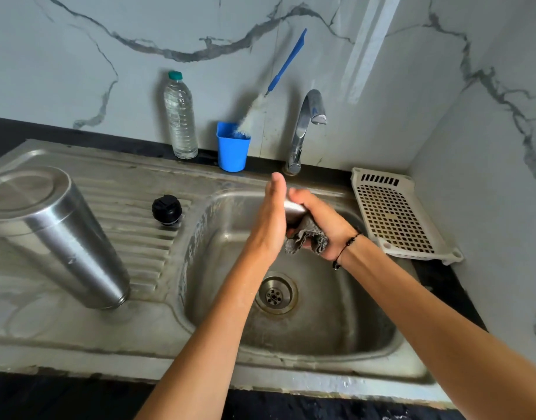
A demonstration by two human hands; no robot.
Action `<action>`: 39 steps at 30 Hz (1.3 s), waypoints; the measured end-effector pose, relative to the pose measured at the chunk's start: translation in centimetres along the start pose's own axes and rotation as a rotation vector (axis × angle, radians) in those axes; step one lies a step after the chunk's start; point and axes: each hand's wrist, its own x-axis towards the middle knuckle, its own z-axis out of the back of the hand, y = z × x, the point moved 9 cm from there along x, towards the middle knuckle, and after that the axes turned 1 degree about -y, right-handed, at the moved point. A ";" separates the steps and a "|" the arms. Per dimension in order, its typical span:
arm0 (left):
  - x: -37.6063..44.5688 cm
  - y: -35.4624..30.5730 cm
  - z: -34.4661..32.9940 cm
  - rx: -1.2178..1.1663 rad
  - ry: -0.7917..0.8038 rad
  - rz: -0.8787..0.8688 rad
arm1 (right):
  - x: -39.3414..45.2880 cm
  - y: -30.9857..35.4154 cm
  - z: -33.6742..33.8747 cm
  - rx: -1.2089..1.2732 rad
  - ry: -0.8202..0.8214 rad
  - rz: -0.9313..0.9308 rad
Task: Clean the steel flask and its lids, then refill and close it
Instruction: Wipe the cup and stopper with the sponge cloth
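Steel lid [294, 209] held over sink basin [321, 328], mostly hidden between both hands; left hand [271, 221] flat, fingers straight, palm against lid; right hand [320, 221] curled round grey cloth [306, 239], pressing it on lid; steel flask [53, 234] stands inverted on drainboard [133, 189]; black stopper [166, 210] beside it; water bottle [180, 116], blue cup [232, 147] with brush [273, 86] at back.

Both hands [294, 219] filled the air over the basin [321, 328], under the tap [306, 122]. On the draining board, the flask [54, 234] and black cap [166, 210] stood apart, with ribbed steel open between them. Bottle [180, 116] and blue cup [232, 147] lined the back wall.
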 end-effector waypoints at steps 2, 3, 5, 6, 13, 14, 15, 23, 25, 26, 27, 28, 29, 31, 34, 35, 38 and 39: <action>0.2 0.5 -0.3 0.130 0.018 -0.004 | 0.1 -0.6 -0.7 0.129 0.019 -0.099; 0.3 0.8 -0.5 0.214 0.025 -0.016 | 0.1 -1.0 -0.8 0.172 0.010 -0.145; 0.3 0.9 -0.8 0.466 0.028 -0.131 | 0.5 -2.2 -0.7 0.200 -0.016 -0.208; 0.2 0.8 -0.9 0.626 0.030 -0.230 | 0.7 -2.8 -0.8 0.192 -0.021 -0.226; -0.1 1.6 -0.3 1.090 0.085 -0.338 | 2.1 -1.6 2.8 -0.258 -0.378 0.007; 0.2 1.7 0.3 0.999 0.061 -0.271 | 2.1 -0.4 3.1 -0.417 -0.421 0.124; 0.5 1.7 1.1 0.835 0.031 -0.157 | 1.7 0.9 3.3 -0.520 -0.467 0.240; 1.5 4.9 3.5 -0.374 -0.144 0.292 | 0.4 1.0 -2.1 -0.586 -0.233 0.555; 1.4 5.3 4.1 -0.378 -0.165 0.335 | 0.9 0.3 -3.2 -0.589 -0.227 0.545; 1.5 5.6 4.6 -0.388 -0.166 0.341 | 1.1 0.3 -3.6 -0.578 -0.232 0.541; 1.7 5.9 5.2 -0.393 -0.170 0.343 | 1.5 0.3 -3.9 -0.576 -0.233 0.532; 1.7 6.0 5.7 -0.388 -0.176 0.347 | 1.9 0.3 -4.1 -0.580 -0.225 0.513; 1.7 6.0 6.2 -0.388 -0.181 0.350 | 2.7 0.2 -4.3 -0.573 -0.203 0.476; 1.8 6.5 7.4 -0.396 -0.225 0.368 | 4.1 -0.2 -4.5 -0.515 -0.137 0.366; 2.1 6.3 9.1 -0.426 -0.303 0.369 | 5.4 -0.6 -4.9 -0.394 -0.004 0.216; 2.3 6.1 9.6 -0.435 -0.349 0.359 | 5.8 -0.5 -5.1 -0.380 0.033 0.208; 3.4 5.6 11.0 -0.422 -0.494 0.320 | 6.9 1.0 -5.7 -0.464 0.105 0.315; 3.9 5.5 11.4 -0.413 -0.529 0.312 | 7.5 1.6 -6.0 -0.530 0.123 0.361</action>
